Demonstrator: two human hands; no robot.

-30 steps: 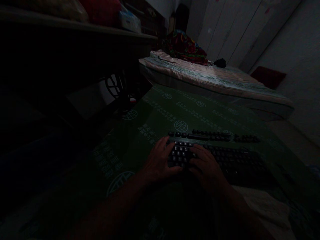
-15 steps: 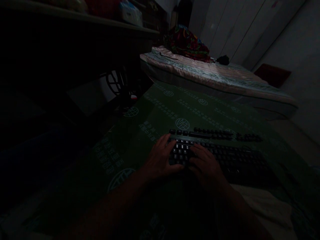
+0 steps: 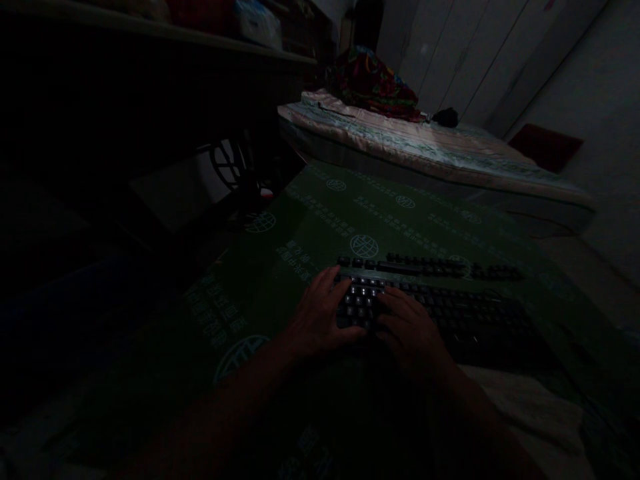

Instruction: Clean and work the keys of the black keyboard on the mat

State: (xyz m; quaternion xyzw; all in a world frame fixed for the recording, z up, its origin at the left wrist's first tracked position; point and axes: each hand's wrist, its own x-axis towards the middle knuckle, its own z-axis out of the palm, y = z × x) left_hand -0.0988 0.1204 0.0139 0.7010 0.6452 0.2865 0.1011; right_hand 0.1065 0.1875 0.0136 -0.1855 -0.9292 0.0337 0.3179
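Note:
A dark keyboard (image 3: 480, 323) lies on a green sheet printed with pale globes and writing. Over its left end spreads my left hand (image 3: 317, 317), fingers apart at the far edge and thumb along the near edge. My right hand (image 3: 413, 330) rests on the keys just right of it, fingers apart and slightly bent, and I see nothing held in it. Between the two hands, several keys catch the light. Loose keycaps (image 3: 425, 269) stand in rows behind the keyboard. Deep shadow hides the keyboard's near edge and the undersides of both hands.
The green sheet (image 3: 320, 220) covers the surface under the keyboard. A pale cloth (image 3: 530, 407) lies at the near right. Beyond stands a bed (image 3: 440, 150) with a bundled red patterned blanket (image 3: 375, 87). A dark table (image 3: 210, 50) rises at the left.
The view has shifted very slightly. Both hands stay in nearly the same place on the keyboard, and the loose keycaps have not visibly moved.

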